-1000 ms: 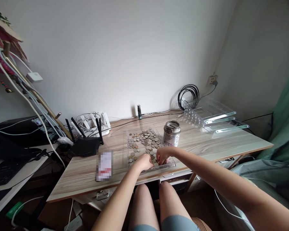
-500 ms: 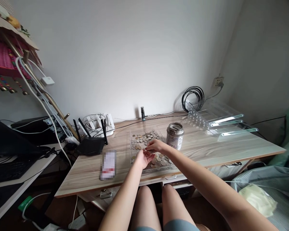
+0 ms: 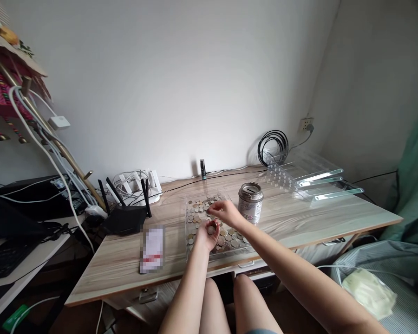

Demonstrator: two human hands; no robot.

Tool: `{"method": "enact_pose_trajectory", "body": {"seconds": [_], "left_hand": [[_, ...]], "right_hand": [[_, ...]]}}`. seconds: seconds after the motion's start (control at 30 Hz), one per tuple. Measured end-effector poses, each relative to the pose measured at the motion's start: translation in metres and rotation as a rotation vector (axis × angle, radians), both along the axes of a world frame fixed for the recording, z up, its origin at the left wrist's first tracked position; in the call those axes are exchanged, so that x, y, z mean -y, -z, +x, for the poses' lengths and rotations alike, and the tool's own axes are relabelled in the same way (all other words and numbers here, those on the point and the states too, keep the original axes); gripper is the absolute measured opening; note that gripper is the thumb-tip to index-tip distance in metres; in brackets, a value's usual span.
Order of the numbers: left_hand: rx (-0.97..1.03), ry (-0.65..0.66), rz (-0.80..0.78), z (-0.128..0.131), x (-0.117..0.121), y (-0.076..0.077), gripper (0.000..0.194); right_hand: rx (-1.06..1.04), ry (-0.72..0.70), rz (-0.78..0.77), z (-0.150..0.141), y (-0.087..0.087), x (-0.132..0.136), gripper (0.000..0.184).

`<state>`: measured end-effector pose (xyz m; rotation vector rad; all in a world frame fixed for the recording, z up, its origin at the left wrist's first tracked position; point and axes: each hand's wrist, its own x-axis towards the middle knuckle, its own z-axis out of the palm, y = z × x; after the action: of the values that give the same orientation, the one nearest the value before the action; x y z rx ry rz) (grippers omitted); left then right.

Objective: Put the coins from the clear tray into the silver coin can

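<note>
My left hand (image 3: pixel 208 235) is cupped palm up over the front of a clear plastic tray (image 3: pixel 186 220), its fingers curled around a few coins (image 3: pixel 212 229). Above and just beyond it, my right hand (image 3: pixel 227 212) hovers over the tray with thumb and fingertips pinched together. Whatever lies between those fingertips is too small to make out. Many loose coins (image 3: pixel 234 242) in silver, gold and copper tones lie spread across the tray, partly hidden by my hands. Right of the tray stands a round metal coin tin (image 3: pixel 251 204) with a slot in its lid.
Left of the tray lies a blurred phone-like rectangle (image 3: pixel 152 250). A black router (image 3: pixel 125 219) and white cabled device (image 3: pixel 142 185) sit farther back. A small dark bottle (image 3: pixel 202 169), coiled black cable (image 3: pixel 273 146) and clear stacked trays (image 3: pixel 310 174) line the rear.
My hands lifted from the tray's front edge and met over it. Since then my right hand has parted slightly from the left, and coins show in the cupped left palm.
</note>
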<state>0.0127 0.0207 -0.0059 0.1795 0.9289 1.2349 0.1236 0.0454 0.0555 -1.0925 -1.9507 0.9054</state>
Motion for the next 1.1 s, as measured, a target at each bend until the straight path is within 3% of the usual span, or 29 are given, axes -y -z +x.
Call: {"method": "enact_pose_trajectory", "body": {"seconds": [0.1,0.17,0.23,0.33,0.5,0.63,0.67,0.77,0.87,0.93,1.0,1.1], "left_hand": [[0.010,-0.047,0.014,0.000,0.003,0.002,0.017],[0.008,-0.064,0.022,0.002,0.006,0.003,0.015],[-0.026,-0.069,0.042,0.004,0.008,0.004,0.011],[-0.152,-0.035,0.096,0.006,0.011,0.005,0.007],[-0.254,0.088,0.192,0.006,0.013,0.007,0.018],[-0.273,0.097,0.221,0.006,0.014,0.008,0.018],[-0.281,0.094,0.220,0.006,0.014,0.008,0.017],[-0.336,0.143,0.256,0.009,0.015,0.008,0.019],[-0.391,0.228,0.307,0.011,0.016,0.007,0.017],[-0.381,0.227,0.300,0.011,0.016,0.007,0.014],[-0.346,0.197,0.267,0.010,0.016,0.007,0.011],[-0.306,0.162,0.210,0.010,0.016,0.007,0.015]], "right_hand": [[0.084,0.277,0.214,0.046,-0.021,-0.013,0.026],[0.268,0.480,0.203,0.080,-0.031,-0.026,0.025],[0.326,0.548,0.189,0.106,-0.036,-0.036,0.024],[0.371,0.576,0.170,0.122,-0.035,-0.045,0.019],[0.572,0.642,0.147,0.112,-0.037,-0.044,0.014],[0.501,0.672,0.378,0.084,-0.027,-0.018,0.024],[0.456,0.631,0.401,0.073,-0.020,-0.009,0.026],[0.428,0.276,0.243,0.036,0.010,0.016,0.023],[0.386,0.201,0.138,0.012,0.030,0.026,0.018],[0.341,0.176,0.121,0.013,0.029,0.022,0.015],[0.282,0.200,0.160,0.027,0.018,0.011,0.015],[0.258,0.424,0.267,0.064,-0.006,-0.014,0.022]]}}
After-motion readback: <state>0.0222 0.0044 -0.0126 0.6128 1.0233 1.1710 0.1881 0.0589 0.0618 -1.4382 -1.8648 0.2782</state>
